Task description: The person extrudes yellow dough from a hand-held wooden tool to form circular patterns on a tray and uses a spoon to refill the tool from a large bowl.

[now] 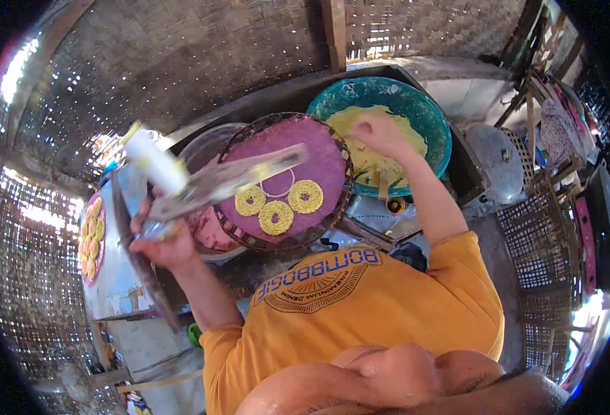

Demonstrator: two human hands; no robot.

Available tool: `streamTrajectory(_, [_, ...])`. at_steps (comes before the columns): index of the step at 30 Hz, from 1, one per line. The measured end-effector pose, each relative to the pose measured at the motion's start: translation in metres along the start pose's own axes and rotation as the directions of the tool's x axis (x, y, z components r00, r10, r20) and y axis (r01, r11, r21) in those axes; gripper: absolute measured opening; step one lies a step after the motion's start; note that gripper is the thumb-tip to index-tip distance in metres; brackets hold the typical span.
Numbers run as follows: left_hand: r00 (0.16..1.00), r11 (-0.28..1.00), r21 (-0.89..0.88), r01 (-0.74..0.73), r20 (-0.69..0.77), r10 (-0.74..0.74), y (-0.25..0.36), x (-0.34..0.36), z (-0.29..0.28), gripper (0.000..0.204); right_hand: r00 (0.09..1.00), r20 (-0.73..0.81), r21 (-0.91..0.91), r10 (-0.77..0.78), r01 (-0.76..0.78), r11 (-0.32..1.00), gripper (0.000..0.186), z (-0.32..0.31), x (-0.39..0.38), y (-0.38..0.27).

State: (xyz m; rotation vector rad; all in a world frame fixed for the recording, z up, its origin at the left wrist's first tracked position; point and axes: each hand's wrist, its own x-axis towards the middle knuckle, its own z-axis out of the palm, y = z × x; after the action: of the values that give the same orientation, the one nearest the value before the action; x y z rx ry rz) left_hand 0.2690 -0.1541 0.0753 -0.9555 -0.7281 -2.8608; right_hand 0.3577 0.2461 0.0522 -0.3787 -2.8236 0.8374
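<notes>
Evidently two-handed work around one landmark, the round purple tray (325, 211) with a dark woven rim. Three yellow rings (275, 218) lie on its near half, set side by side in a shallow curve; a thin pale hoop (268, 195) sits just beyond them.

Left hand (165, 238): left of the tray, raised. Fingers curl around the lower part of a hand tool, motion-blurred; exact grip hard to read. Its wooden bar (232, 180) slants out over the tray, its far end above the purple surface. A white cylinder (156, 162) stands tilted at the bar's near end, left of the tray.

Right hand (381, 135): right of the tray, over a teal basin (437, 124). Fingers bent inward, tips at the yellow dough (412, 142); cannot tell whether they pinch any.

Surroundings: a pinkish basin (211, 232) shows partly beneath the tray's left edge. Well left of the tray, more rings (92, 238) rest on a second purple round. Far right of it, a dull metal lid (491, 159).
</notes>
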Motion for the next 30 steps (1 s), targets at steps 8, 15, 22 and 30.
streamTrajectory(8, [1.000,0.981,-0.193,-0.017,0.001,0.017,0.051,-0.015,-0.042,0.030,0.770,0.516,-0.673,0.375,0.093,0.734,0.027,0.059,0.000,0.169])
streamTrajectory(15, [0.979,0.979,-0.135,-0.154,-0.152,0.133,0.089,-0.039,-0.039,0.021,0.800,0.554,-0.645,0.229,0.238,0.726,0.013,-0.002,-0.009,0.203])
streamTrajectory(22, [0.949,0.967,0.100,-0.235,-0.190,0.250,0.101,-0.053,-0.057,0.018,0.900,0.406,-0.758,0.156,0.237,0.608,0.020,0.001,0.005,0.220])
streamTrajectory(30, [0.942,0.936,0.242,-0.254,-0.155,0.296,0.116,-0.061,-0.038,0.021,0.809,0.535,-0.610,0.242,0.172,0.773,0.022,0.045,0.005,0.230])
